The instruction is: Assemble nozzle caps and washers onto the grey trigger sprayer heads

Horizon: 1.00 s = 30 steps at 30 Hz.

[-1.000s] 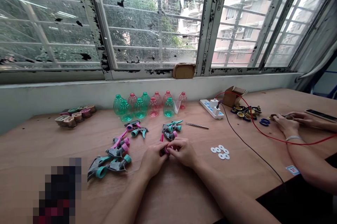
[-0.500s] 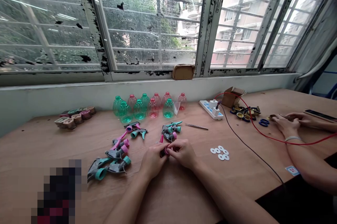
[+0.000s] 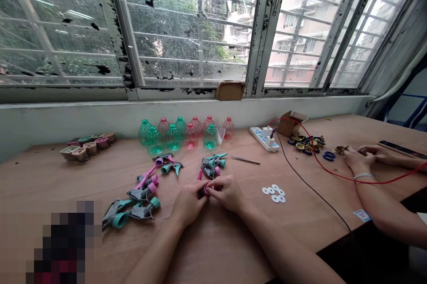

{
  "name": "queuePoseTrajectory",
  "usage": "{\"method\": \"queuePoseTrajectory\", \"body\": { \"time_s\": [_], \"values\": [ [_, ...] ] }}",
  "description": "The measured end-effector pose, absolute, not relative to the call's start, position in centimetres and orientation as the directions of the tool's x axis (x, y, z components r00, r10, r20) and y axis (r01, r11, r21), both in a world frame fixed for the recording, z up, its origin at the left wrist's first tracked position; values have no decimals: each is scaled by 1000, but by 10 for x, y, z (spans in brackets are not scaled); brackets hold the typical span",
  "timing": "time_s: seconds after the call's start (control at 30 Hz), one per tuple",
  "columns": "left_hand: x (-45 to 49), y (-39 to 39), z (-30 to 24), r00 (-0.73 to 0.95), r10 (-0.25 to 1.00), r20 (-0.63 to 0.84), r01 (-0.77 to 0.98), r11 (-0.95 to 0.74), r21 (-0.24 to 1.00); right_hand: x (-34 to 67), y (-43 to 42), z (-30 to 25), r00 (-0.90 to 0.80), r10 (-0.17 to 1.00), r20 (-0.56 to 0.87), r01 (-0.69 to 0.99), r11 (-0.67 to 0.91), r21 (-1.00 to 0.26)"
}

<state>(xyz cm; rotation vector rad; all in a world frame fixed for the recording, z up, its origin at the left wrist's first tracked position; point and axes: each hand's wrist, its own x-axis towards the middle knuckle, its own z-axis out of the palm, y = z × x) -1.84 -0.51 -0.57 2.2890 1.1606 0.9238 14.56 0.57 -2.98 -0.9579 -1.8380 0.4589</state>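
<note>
- Wooden workbench (image 3: 213,248) under a big grimy window (image 3: 187,21), with a row of green and pink plastic bottles (image 3: 173,138) along the back.
- Your left hand (image 3: 188,201) and right hand (image 3: 227,192) are both closed in on a small dark part with a pink ring (image 3: 206,192), pinching it between them, no gap to speak of.
- Grey, teal and pink spray trigger heads (image 3: 143,192) are piled left of your hands, with another bunch (image 3: 211,167) just ahead.
- White washers (image 3: 273,193) sit off to your right, near some steel tweezers (image 3: 245,160).
- Far right, a co-worker's hands (image 3: 358,158) are right by some small brass-coloured caps (image 3: 340,149).
</note>
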Motion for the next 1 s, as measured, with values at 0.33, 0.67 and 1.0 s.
{"method": "queuePoseTrajectory", "body": {
  "time_s": [0.33,0.67,1.0],
  "values": [
    [-21,-2,-11,392,837,383,591,-548,592,148,5,-29,-168,781,602,413,610,-676],
    [-25,-2,-16,377,854,359,632,-520,575,149,5,-30,-268,786,558,408,617,-673],
    [-46,24,-17,208,777,595,876,-419,240,155,9,-32,-217,800,560,394,596,-699]
  ]
}}
